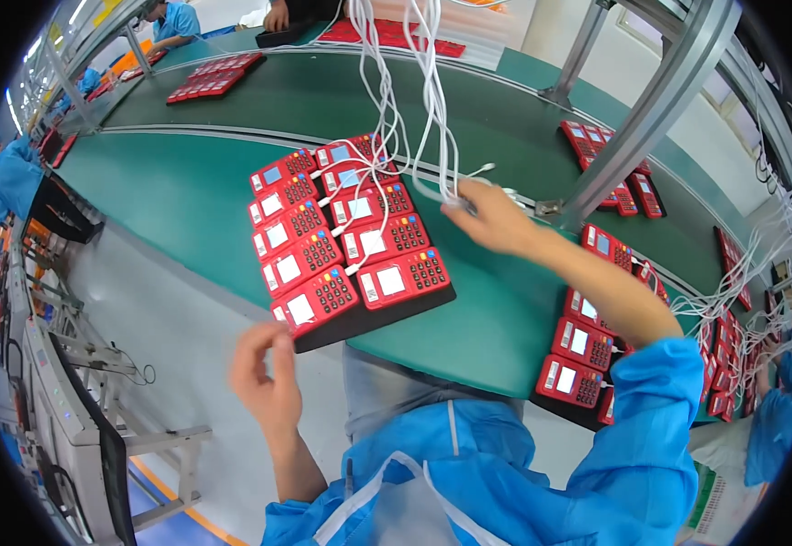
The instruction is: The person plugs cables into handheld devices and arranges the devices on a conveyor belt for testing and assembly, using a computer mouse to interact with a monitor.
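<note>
Two columns of red handheld payment terminals [316, 306] with lit screens and keypads lie on a black tray [378, 316] at the green bench's near edge. White cables [383, 100] hang from above, and several white plugs run into the terminals along the middle. Right of the tray, my right hand [494, 218] is closed around a bundle of white cables, a loose plug sticking out beyond it. Beside the tray's near left corner is my left hand [267, 375], thumb apart from the fingers, holding nothing; it is slightly blurred.
More red terminals [578, 342] lie on another tray at my right, under my right forearm. A metal post [651, 109] slants up at the right. Across the dark green conveyor [323, 86] are further terminals [214, 77]. Co-workers in blue stand at left and far right.
</note>
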Available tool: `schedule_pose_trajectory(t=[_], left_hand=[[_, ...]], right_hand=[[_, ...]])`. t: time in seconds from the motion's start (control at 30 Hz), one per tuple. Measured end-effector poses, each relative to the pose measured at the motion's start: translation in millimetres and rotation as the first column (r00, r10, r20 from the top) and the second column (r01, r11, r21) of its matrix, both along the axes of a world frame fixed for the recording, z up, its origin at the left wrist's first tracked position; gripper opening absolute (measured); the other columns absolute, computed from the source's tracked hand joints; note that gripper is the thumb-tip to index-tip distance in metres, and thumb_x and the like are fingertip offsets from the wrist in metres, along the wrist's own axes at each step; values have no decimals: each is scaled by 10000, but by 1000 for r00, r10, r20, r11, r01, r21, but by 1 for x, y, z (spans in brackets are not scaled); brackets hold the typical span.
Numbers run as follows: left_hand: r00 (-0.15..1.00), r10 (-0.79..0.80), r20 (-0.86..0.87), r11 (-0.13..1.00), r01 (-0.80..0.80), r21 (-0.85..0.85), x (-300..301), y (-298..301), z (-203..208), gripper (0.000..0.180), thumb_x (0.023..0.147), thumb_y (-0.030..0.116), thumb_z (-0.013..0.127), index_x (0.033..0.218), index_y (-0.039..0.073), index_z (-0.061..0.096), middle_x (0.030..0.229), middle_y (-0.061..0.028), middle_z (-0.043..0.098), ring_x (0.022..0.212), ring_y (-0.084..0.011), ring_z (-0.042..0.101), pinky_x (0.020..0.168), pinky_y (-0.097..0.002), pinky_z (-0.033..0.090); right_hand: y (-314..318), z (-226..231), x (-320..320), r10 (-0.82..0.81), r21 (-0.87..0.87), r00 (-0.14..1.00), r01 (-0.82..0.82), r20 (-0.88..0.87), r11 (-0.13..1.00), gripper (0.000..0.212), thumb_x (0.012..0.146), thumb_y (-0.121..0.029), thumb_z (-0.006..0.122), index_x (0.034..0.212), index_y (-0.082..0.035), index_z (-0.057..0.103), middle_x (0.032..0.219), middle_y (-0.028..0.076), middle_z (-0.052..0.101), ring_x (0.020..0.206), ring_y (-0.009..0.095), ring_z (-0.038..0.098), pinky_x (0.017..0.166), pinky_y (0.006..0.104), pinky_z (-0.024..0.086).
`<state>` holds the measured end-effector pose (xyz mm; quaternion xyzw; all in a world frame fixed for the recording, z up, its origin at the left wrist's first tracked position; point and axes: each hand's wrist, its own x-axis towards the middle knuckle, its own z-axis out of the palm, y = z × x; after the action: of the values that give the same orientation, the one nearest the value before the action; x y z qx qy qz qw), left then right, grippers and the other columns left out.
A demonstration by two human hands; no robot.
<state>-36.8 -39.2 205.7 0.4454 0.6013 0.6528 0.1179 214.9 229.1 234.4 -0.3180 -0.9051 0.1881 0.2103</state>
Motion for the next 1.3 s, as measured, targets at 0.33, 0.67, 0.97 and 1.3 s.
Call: schedule_pose_trajectory(t=[0.33, 0.67, 0.97, 1.3], left_hand=[[402, -787, 467, 487, 871, 71, 121, 93, 116, 617, 989, 465, 456, 517, 67, 448, 464, -43, 479, 498, -173, 607, 445, -277, 445], [362, -897, -256, 185, 830, 526, 52, 165, 182, 486, 1022, 359, 420, 615, 94, 425, 500, -44, 459, 568, -294, 663, 572, -368, 532], [928, -314, 199, 943, 330, -50, 6, 115, 107, 621, 963, 482, 499, 1307, -35, 478, 1296, -176, 538, 1243, -251, 502, 1006, -370, 410], [690, -460, 558, 884, 414, 217, 111, 29, 5, 322, 1017, 218, 445, 1247, -3, 404, 1088, -103, 557, 881, -136, 562, 738, -254, 470]], right_hand=[[-193, 20, 26, 223, -637, 919, -387, -325, 667, 156, 988, -166, 471, 1046, -26, 510, 829, 104, 655, 738, 213, 671, 664, 332, 534], [-168, 11, 7, 317, -762, 776, -616, -545, 199, 311, 1019, -196, 410, 988, 29, 622, 1004, 122, 684, 983, 169, 639, 887, 290, 491], [-164, 7, -29, -184, -824, 827, -555, -532, -111, 322, 956, -166, 374, 992, 49, 611, 1087, 233, 647, 953, 278, 656, 867, 349, 512], [-151, 26, -67, -223, -652, 680, -474, -698, 592, 398, 1032, -262, 350, 1058, 41, 606, 1293, 99, 535, 1045, 140, 565, 818, 257, 482]])
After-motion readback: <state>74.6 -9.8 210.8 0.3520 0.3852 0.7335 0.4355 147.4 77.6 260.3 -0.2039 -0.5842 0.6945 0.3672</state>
